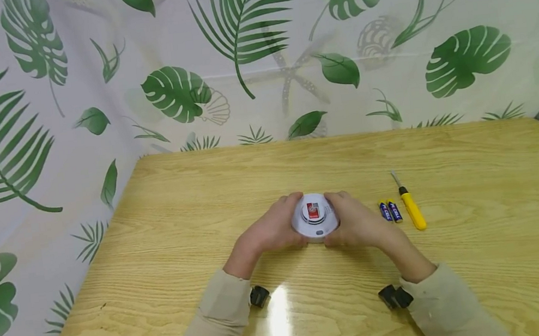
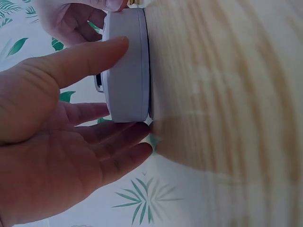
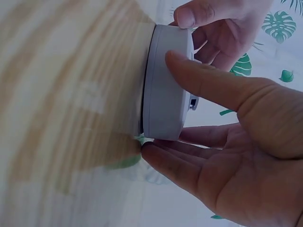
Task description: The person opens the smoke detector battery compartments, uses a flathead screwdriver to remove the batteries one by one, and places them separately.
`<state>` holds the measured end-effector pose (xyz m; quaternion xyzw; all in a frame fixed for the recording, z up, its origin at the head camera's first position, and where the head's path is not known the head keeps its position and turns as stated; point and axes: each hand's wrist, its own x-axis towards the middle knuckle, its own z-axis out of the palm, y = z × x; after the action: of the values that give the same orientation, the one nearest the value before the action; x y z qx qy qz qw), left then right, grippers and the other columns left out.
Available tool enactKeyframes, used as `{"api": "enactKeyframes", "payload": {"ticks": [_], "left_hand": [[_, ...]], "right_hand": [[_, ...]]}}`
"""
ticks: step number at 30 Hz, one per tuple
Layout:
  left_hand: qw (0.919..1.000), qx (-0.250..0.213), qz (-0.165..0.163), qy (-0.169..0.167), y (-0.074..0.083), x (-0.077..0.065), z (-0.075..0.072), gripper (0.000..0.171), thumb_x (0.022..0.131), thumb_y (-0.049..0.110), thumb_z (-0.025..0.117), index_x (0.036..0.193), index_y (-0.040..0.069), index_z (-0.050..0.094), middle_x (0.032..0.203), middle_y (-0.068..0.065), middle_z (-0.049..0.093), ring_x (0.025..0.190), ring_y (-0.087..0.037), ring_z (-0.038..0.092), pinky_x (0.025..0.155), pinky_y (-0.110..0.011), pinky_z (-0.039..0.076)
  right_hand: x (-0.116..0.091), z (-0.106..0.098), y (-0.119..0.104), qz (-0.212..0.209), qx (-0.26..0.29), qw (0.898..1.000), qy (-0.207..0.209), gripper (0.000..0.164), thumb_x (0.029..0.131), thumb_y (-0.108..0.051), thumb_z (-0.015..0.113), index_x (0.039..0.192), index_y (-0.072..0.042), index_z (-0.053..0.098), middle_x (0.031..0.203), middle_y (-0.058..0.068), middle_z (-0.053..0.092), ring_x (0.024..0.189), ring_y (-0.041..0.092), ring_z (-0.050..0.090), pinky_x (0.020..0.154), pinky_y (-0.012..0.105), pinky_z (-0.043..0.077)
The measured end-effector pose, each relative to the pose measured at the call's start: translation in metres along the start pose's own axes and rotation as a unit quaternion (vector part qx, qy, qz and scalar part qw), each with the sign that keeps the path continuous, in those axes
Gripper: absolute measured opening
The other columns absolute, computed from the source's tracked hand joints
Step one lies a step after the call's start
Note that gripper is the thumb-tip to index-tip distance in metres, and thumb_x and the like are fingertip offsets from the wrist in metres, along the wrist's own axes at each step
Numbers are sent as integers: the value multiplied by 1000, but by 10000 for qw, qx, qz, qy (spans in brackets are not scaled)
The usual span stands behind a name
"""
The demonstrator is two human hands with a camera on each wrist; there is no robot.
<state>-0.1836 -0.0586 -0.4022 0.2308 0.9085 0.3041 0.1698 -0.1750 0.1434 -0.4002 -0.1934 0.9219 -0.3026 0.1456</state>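
A round white smoke detector with a red and grey label on its raised centre lies face up on the wooden table. My left hand grips it from the left, thumb on the near side wall and fingers round the far side. From the right, my right hand holds it the same way. In the left wrist view the left thumb presses on the detector's side. The right wrist view has the right thumb against the opposite part of that wall. Its underside is hidden.
Two blue and yellow batteries lie side by side to the right of the right hand. Beyond them is a screwdriver with a yellow handle, its tip pointing away. A leaf-patterned cloth hangs behind the table.
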Motion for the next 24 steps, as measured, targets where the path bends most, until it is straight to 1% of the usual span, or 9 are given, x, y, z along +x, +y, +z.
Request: {"api": "enactKeyframes", "payload": {"ticks": [2,4,6,8,12,15,20,21,24], "left_hand": [[9997,212,-86,30,1,-2,-1,96,78,13,84,153,-2,25,145,-25,40,129,-34,45,109,-44,39],[9990,343,-269,26,1,-4,-2,98,79,18,83,153,-3,23,144,-28,40,128,-36,47,107,-45,41],[9983,377,-438,15,2,-6,-3,99,81,23,83,153,-4,22,143,-29,40,128,-35,48,107,-44,42],[9979,354,-550,-35,2,-7,-5,94,82,24,82,151,-5,25,141,-28,44,126,-33,50,106,-42,43],[9983,270,-492,-151,3,-8,-6,72,86,23,79,140,-5,39,130,-20,56,114,-24,56,99,-37,47],[9987,253,-418,-161,3,-8,-6,64,88,23,76,134,-3,42,125,-18,58,106,-21,57,94,-36,48],[9986,322,-422,-25,3,-7,-4,72,89,28,75,142,-2,37,127,-20,52,111,-25,53,97,-39,47],[9987,277,-429,-2,3,-7,-4,76,89,29,75,146,-1,34,129,-21,50,114,-26,52,99,-40,46],[9991,74,-405,75,1,-7,-4,89,87,27,78,153,1,24,139,-23,45,123,-29,49,105,-42,43]], "right_hand": [[0,-1,1,42,-17,10000,51,83,78,-10,83,142,15,38,136,34,47,122,41,50,106,54,41],[0,-3,2,153,-94,9998,123,75,80,-8,80,139,15,42,132,33,50,119,40,52,103,54,43],[0,-5,4,265,-176,9992,225,65,81,-6,76,135,16,48,123,30,56,111,37,55,98,52,47],[0,-7,5,332,-252,9986,313,57,83,-4,73,131,16,52,114,26,60,101,33,57,91,48,50],[2,-8,6,389,-228,9984,339,49,85,-4,72,128,14,56,96,17,63,85,26,55,75,39,50],[3,-9,6,433,-174,9985,286,48,86,-6,74,126,13,56,91,14,62,80,24,54,70,34,49],[0,-13,3,553,-117,9983,115,41,86,-11,76,116,11,60,89,13,61,76,22,53,65,31,46],[-1,-14,2,533,-93,9985,45,39,85,-12,76,114,10,61,88,12,61,76,22,54,65,31,47],[-5,-20,1,261,78,9994,-205,25,84,-12,77,101,4,68,85,8,65,74,19,56,66,30,50]]}}
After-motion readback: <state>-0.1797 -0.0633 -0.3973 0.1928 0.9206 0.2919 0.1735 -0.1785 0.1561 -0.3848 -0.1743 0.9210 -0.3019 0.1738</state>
